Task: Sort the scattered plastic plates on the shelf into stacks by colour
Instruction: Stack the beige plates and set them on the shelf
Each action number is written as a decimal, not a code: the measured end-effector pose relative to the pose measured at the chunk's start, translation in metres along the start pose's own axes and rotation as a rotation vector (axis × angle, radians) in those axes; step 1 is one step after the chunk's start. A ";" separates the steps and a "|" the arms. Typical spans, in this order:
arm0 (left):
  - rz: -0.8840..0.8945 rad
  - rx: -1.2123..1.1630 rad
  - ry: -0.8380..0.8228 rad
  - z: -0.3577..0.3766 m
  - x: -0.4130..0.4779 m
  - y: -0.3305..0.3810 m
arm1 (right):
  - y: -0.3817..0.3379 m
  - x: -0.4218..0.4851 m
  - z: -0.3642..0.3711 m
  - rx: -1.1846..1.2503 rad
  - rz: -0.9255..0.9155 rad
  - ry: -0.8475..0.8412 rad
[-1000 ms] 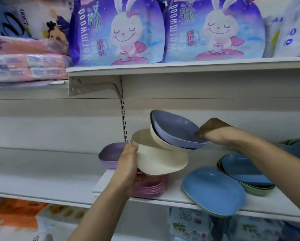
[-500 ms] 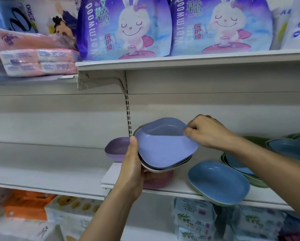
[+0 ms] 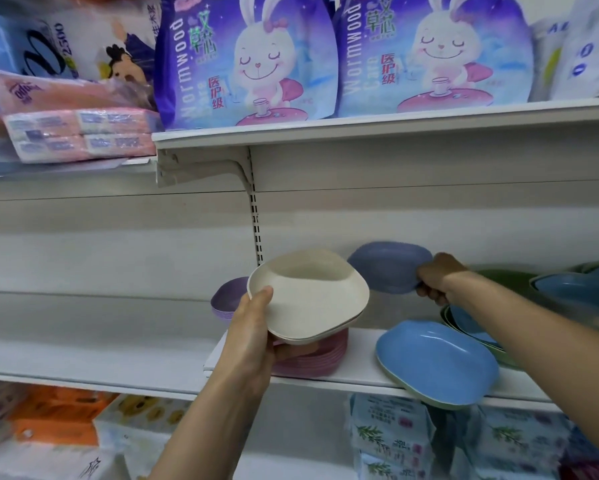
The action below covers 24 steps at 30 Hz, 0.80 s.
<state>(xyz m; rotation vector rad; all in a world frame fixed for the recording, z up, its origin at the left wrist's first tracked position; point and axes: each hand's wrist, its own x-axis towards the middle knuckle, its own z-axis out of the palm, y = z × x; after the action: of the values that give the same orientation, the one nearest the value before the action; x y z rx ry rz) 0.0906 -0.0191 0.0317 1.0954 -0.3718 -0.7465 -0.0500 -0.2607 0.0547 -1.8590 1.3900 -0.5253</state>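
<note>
Lower frame, nearest: blurred wrapped packs, orange and white at lower left (image 3: 59, 424), pale floral ones at lower right (image 3: 391, 441), on the tier below.

Centre: left hand (image 3: 253, 337) rises from the bottom edge, thumb over the near rim of a small stack of cream rounded-square plastic plates (image 3: 308, 299), fingers under it; stack tilted, held clear of the white metal shelf (image 3: 360, 374). It covers part of the pile of pink plastic plates (image 3: 319, 358) lying on the shelf directly beneath.

Right of centre: matte blue rounded-square plate (image 3: 436, 362) sits on a green one, overhanging the shelf's front edge. Behind it, nested blue and green plates (image 3: 464, 320), partly hidden by the right forearm.

Right hand (image 3: 436, 282) is closed on the edge of a purple-blue plastic plate (image 3: 390, 266), held tilted in the air, just right of the cream stack.

Behind the left hand: ribbed lilac stack (image 3: 227, 301), half hidden.

Far right: blurred blue and green dishes (image 3: 575, 289).

Top: glossy purple rabbit-print bags (image 3: 249, 60) on the upper shelf; pink tissue packs (image 3: 79, 133) at upper left.
</note>
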 end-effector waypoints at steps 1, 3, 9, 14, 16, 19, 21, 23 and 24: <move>0.005 -0.002 0.003 0.000 0.000 0.000 | 0.003 0.001 0.003 -0.029 0.022 -0.016; 0.014 0.003 0.014 0.002 -0.002 -0.001 | 0.006 0.004 0.006 -0.120 0.045 -0.048; 0.019 0.028 0.043 0.021 -0.009 -0.007 | 0.007 0.009 0.001 -0.283 -0.086 0.005; 0.040 0.030 0.042 0.054 -0.015 -0.023 | 0.008 -0.035 -0.022 0.204 -0.333 -0.186; 0.023 0.030 0.041 0.072 -0.019 -0.032 | 0.017 -0.057 -0.026 0.294 -0.408 -0.276; 0.001 0.005 -0.002 0.101 -0.029 -0.044 | 0.041 -0.061 -0.029 0.336 -0.483 -0.211; 0.004 0.015 -0.038 0.117 -0.034 -0.054 | 0.060 -0.061 -0.040 0.336 -0.490 -0.128; -0.014 0.025 -0.073 0.131 -0.038 -0.064 | 0.077 -0.064 -0.054 0.316 -0.481 -0.063; -0.029 0.031 -0.090 0.136 -0.040 -0.068 | 0.085 -0.067 -0.060 0.313 -0.468 -0.044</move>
<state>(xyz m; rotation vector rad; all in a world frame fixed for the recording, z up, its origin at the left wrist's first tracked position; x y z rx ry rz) -0.0457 -0.0979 0.0329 1.1004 -0.4461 -0.8198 -0.1682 -0.2285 0.0357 -1.9152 0.7815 -0.8732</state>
